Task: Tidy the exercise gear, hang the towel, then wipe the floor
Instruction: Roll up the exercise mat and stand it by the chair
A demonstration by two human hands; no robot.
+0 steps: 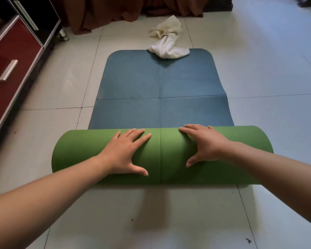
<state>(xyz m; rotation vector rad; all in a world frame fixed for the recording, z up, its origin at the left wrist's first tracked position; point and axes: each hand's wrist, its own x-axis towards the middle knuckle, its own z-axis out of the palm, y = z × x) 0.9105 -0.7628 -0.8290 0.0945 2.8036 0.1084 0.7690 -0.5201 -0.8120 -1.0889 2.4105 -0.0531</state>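
An exercise mat lies on the tiled floor, blue on its flat part [160,83] and green on the rolled part [79,151] nearest me. My left hand [126,151] and my right hand [205,142] both press on top of the green roll with fingers spread and straight. A crumpled white towel [167,42] lies at the mat's far end, partly on the blue surface and partly on the floor.
A red-fronted cabinet [13,69] with a metal handle stands along the left. Brown curtains [115,9] hang at the back. Pale floor tiles [267,60] stretch to the right and in front of the roll, with small dark specks [248,240] near me.
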